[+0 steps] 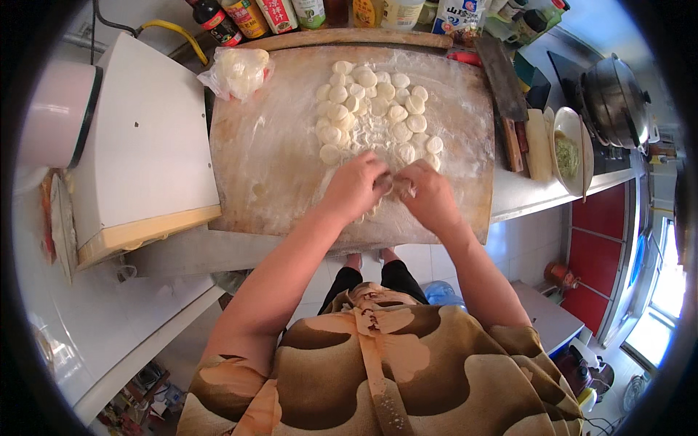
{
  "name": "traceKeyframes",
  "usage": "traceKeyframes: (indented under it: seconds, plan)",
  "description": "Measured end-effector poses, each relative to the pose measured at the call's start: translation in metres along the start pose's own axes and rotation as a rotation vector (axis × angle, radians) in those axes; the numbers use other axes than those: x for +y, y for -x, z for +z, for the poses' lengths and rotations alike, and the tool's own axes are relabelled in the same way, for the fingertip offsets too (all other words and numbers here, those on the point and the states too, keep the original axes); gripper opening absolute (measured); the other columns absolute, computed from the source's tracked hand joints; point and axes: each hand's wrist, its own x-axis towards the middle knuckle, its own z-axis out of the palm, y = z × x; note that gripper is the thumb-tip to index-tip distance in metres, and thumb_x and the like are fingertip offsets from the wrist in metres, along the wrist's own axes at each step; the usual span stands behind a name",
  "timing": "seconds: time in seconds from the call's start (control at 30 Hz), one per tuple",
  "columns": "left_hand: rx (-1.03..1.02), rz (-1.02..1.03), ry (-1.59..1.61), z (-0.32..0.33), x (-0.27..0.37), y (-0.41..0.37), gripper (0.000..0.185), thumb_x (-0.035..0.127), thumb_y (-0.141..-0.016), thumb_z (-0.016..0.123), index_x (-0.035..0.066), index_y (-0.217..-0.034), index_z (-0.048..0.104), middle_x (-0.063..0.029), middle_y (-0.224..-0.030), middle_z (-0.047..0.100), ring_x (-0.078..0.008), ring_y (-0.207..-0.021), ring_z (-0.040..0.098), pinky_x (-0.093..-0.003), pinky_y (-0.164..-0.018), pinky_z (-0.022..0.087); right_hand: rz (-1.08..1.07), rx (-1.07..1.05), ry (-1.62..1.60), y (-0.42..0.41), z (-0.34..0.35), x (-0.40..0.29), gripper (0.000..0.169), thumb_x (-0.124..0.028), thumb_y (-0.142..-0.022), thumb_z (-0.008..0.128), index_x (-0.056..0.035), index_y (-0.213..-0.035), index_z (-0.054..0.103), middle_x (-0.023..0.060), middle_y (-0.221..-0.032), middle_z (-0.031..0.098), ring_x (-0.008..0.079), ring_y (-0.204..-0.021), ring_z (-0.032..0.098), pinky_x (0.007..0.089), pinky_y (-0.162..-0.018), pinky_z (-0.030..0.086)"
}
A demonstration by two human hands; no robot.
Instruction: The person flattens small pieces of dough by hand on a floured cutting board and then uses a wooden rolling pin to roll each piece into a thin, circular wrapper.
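My left hand (357,185) and my right hand (431,193) are close together over the near part of a floured wooden board (272,163). Their fingers are curled inward and blurred by motion. Pale dough shows at the fingertips of each hand, though its shape is mostly hidden. A few more dough bits (375,210) lie under my left hand. Just beyond my hands, several small flattened dough rounds (338,94) form a loose arch, some overlapping. Loose white flour (371,131) lies in the middle of that arch.
A plastic bag of dough (240,72) sits at the board's far left corner. Behind the board lie a long rolling pin (349,38) and a row of bottles. To the right are a cleaver (501,79), a bowl with green food (567,152) and a lidded pot (613,103). A white cabinet (152,136) borders the left.
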Motion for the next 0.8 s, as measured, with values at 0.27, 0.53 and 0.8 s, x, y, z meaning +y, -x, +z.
traceKeyframes:
  seconds: [0.27,0.53,0.8]
  plan:
    - [0.185,0.097,-0.281,-0.046,-0.023,0.055,0.021,-0.003,-0.074,0.069,0.005,-0.092,0.062,-0.0095,-0.097,0.058,-0.0326,-0.093,0.06,-0.0412,-0.077,0.051,0.197,0.301,0.268,0.036,-0.037,0.033,0.035,-0.008,-0.078,0.077,-0.0071,-0.111,0.067,0.009,-0.098,0.064,0.0247,-0.085,0.064,0.0367,-0.078,0.053]
    - [0.428,-0.077,-0.162,-0.035,-0.031,0.088,0.044,0.007,-0.083,0.069,0.004,-0.123,0.051,-0.0154,-0.122,0.055,-0.0357,-0.113,0.054,-0.0463,-0.095,0.045,0.345,0.37,0.058,0.037,-0.043,0.056,0.032,-0.019,-0.09,0.067,-0.0067,-0.12,0.062,0.0138,-0.116,0.063,0.0327,-0.111,0.058,0.0419,-0.095,0.046]
    - [0.326,-0.412,-0.669,-0.008,-0.033,0.031,0.081,0.037,-0.093,0.062,0.007,-0.156,0.023,-0.0215,-0.161,0.023,-0.0406,-0.148,0.021,-0.0639,-0.117,0.012,0.211,0.28,0.416,-0.013,-0.018,0.05,0.065,-0.024,-0.093,0.062,-0.0104,-0.151,0.036,0.0124,-0.156,0.038,0.0334,-0.143,0.034,0.0522,-0.118,0.022]
